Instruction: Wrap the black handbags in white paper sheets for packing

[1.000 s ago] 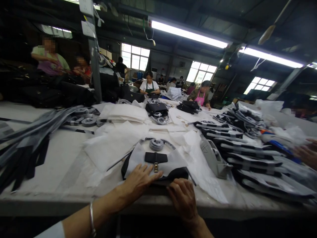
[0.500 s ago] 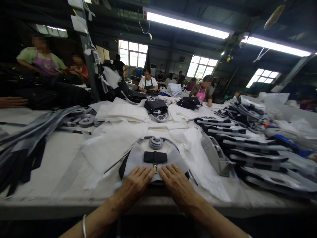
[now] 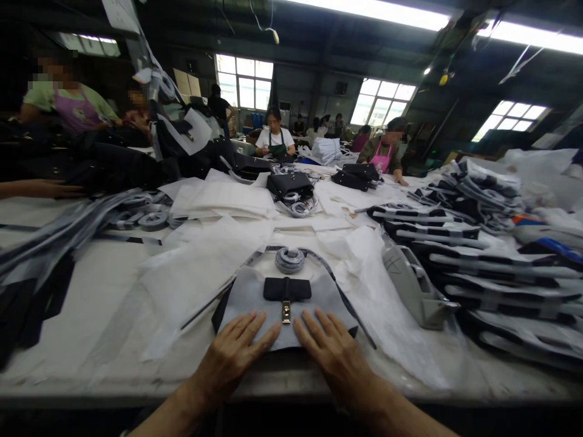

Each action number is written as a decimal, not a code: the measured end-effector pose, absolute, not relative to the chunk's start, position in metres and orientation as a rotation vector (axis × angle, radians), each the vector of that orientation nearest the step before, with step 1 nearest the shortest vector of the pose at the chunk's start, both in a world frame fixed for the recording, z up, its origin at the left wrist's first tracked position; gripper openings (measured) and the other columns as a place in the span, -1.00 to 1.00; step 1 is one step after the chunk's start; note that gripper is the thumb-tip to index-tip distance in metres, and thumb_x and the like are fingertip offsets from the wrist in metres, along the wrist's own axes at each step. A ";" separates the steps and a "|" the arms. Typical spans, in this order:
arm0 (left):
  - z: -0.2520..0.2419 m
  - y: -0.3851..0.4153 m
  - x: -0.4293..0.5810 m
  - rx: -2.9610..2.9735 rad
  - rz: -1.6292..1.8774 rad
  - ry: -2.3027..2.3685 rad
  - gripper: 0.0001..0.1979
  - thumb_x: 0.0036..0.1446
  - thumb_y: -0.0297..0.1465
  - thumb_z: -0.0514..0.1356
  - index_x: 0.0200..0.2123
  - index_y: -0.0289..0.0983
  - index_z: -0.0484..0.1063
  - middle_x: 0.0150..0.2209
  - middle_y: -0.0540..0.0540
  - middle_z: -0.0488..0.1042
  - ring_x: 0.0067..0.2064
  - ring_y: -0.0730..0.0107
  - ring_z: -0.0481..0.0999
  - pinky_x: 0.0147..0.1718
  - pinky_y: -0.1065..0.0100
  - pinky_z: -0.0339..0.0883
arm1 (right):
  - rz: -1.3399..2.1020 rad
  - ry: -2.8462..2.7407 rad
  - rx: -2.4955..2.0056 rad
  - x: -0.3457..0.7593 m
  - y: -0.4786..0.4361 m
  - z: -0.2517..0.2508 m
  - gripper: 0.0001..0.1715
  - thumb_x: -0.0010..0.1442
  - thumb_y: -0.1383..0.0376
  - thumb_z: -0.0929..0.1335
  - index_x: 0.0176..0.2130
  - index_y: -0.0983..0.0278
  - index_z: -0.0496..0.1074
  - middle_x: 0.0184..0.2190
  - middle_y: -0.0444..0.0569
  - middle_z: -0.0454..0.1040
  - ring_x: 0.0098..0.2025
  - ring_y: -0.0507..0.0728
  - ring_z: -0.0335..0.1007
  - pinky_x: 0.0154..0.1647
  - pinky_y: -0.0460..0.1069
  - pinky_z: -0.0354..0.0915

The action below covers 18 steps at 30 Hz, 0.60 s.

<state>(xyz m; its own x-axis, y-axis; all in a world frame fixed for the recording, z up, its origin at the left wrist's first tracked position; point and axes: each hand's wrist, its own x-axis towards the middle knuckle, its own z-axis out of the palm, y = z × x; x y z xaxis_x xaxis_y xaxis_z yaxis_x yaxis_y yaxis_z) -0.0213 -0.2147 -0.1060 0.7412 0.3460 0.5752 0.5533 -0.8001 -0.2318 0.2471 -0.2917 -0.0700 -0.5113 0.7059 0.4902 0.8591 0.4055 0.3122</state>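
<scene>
A black handbag lies flat at the table's front edge, its front covered by a grey sheet. My left hand rests on the sheet's lower left part, fingers spread. On the lower right part lies my right hand, also with fingers apart. Between them shows a gold clasp, below a black flap piece. A wrapped coil of strap sits above the bag, inside the arc of its handle. Neither hand grips anything.
White sheets lie behind and left. A grey tape dispenser and stacked wrapped black pieces are at the right. Wrapped straps cover the left. Farther back are black bags and several people. Another person's hand reaches in at far left.
Both hands have slid outward and slightly down over the bag, fingers now wider apart. More of the clasp and sheet shows. The camera view has shifted a little.
</scene>
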 end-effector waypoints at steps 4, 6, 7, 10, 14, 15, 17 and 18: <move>-0.097 -0.224 -0.019 -2.538 -0.706 -0.700 -0.38 0.31 -0.60 -0.11 0.34 0.02 0.15 0.31 -0.04 0.28 0.29 0.14 0.27 0.26 0.05 0.12 | -0.723 -2.223 -1.336 0.246 -0.290 -0.089 -0.47 0.40 0.43 0.13 0.25 0.20 0.35 0.21 -0.06 0.42 0.23 0.27 0.29 0.19 0.18 0.26; -0.089 -0.232 -0.015 -2.542 -0.605 -0.631 -0.41 0.33 -0.57 -0.09 0.34 0.02 0.15 0.35 -0.03 0.21 0.35 0.07 0.17 0.31 -0.11 -0.04 | -0.679 -2.145 -1.340 0.243 -0.290 -0.096 -0.48 0.40 0.42 0.14 0.24 0.20 0.37 0.21 -0.06 0.42 0.25 0.27 0.27 0.21 0.19 0.24; -0.085 -0.236 -0.011 -2.534 -0.574 -0.601 -0.46 0.35 -0.52 -0.09 0.33 -0.02 0.18 0.35 -0.05 0.21 0.36 0.04 0.14 0.32 -0.19 -0.12 | -0.662 -2.118 -1.340 0.241 -0.291 -0.099 -0.49 0.40 0.42 0.14 0.23 0.20 0.37 0.20 -0.06 0.43 0.26 0.27 0.26 0.21 0.20 0.23; -0.082 -0.245 0.010 -2.446 -0.563 -0.582 -0.60 0.40 -0.41 -0.11 0.18 -0.28 0.36 0.23 -0.23 0.38 0.29 0.02 0.27 0.30 -0.16 -0.07 | -0.650 -2.073 -1.334 0.239 -0.292 -0.102 -0.49 0.39 0.43 0.15 0.22 0.20 0.39 0.17 -0.04 0.46 0.26 0.26 0.26 0.22 0.20 0.23; -0.086 -0.244 0.044 -2.337 -0.380 -0.636 -0.65 0.35 -0.50 -0.12 0.03 -0.43 0.37 -0.03 -0.41 0.53 -0.02 -0.03 0.55 0.00 -0.03 0.32 | -0.675 -2.083 -1.371 0.238 -0.293 -0.100 -0.50 0.39 0.43 0.16 0.22 0.22 0.38 0.17 -0.02 0.46 0.25 0.26 0.27 0.22 0.19 0.20; -0.086 -0.243 0.050 -2.355 -0.305 -0.648 -0.65 0.34 -0.52 -0.11 0.06 -0.45 0.34 -0.04 -0.44 0.52 -0.06 -0.06 0.57 -0.08 -0.04 0.36 | -0.682 -2.096 -1.383 0.238 -0.293 -0.100 -0.49 0.38 0.43 0.16 0.23 0.24 0.37 0.17 -0.01 0.46 0.25 0.26 0.27 0.23 0.19 0.19; -0.081 -0.239 0.055 -2.440 -0.189 -0.640 -0.65 0.34 -0.53 -0.09 0.12 -0.48 0.28 -0.06 -0.45 0.52 -0.11 -0.07 0.57 -0.19 -0.01 0.41 | -0.685 -2.121 -1.402 0.237 -0.294 -0.099 -0.51 0.38 0.42 0.18 0.24 0.28 0.35 0.18 0.02 0.45 0.24 0.26 0.27 0.24 0.19 0.16; -0.077 -0.237 0.054 -2.489 -0.159 -0.626 -0.65 0.33 -0.55 -0.08 0.12 -0.48 0.28 -0.08 -0.42 0.52 -0.13 -0.03 0.57 -0.24 0.04 0.43 | -0.678 -2.128 -1.407 0.236 -0.294 -0.099 -0.52 0.39 0.38 0.20 0.24 0.30 0.34 0.18 0.04 0.44 0.24 0.27 0.27 0.25 0.20 0.14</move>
